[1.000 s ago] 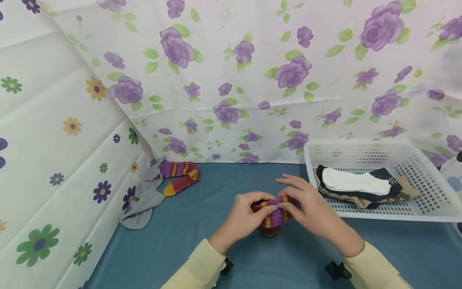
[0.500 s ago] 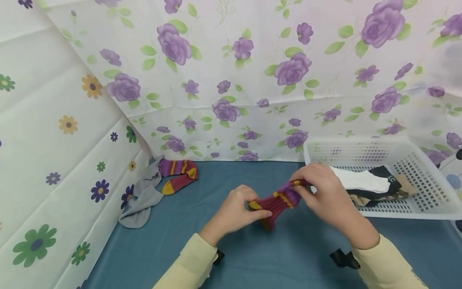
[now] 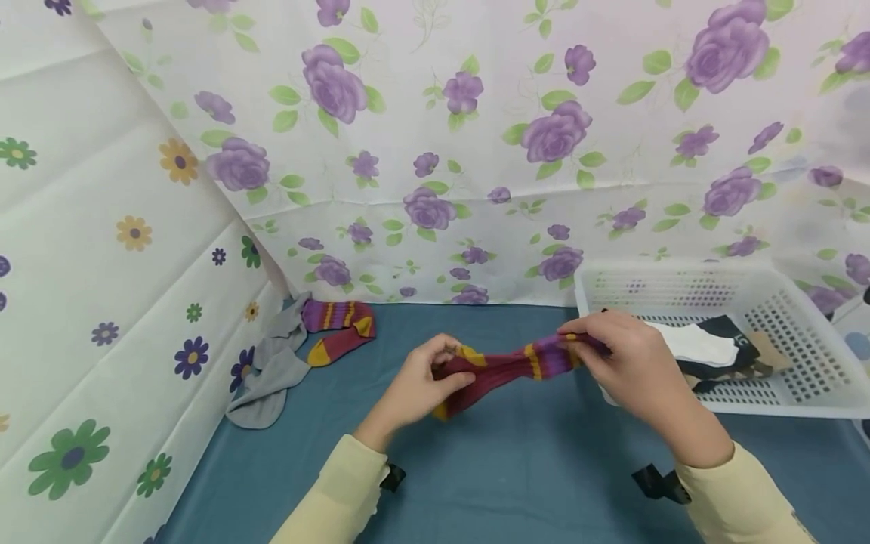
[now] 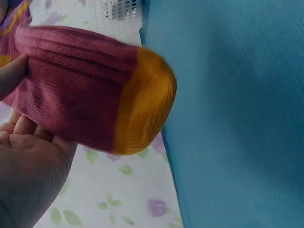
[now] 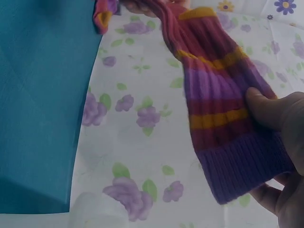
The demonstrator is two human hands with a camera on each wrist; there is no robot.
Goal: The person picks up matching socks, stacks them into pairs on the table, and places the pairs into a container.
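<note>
A maroon sock (image 3: 499, 370) with purple and mustard stripes is stretched between both hands, over the blue cloth. My left hand (image 3: 418, 381) pinches its foot part, thumb on top and fingers beneath; in the left wrist view the mustard toe (image 4: 147, 102) points away from the palm. My right hand (image 3: 628, 370) grips the striped leg near the cuff. The purple ribbed cuff (image 5: 244, 164) hangs past the thumb in the right wrist view. A matching striped sock (image 3: 340, 329) lies at the back left, beside grey socks (image 3: 272, 378).
A white perforated basket (image 3: 822, 363) stands at the right behind my right hand. It holds a white sock (image 3: 696, 344) on top of black and camouflage-patterned ones. Floral sheets (image 3: 435, 151) form walls at the back and left of the blue cloth (image 3: 476, 476).
The sock was bunched between both hands; now it is pulled out lengthwise. My left hand has moved left to its foot, and my right hand has moved right with the cuff end.
</note>
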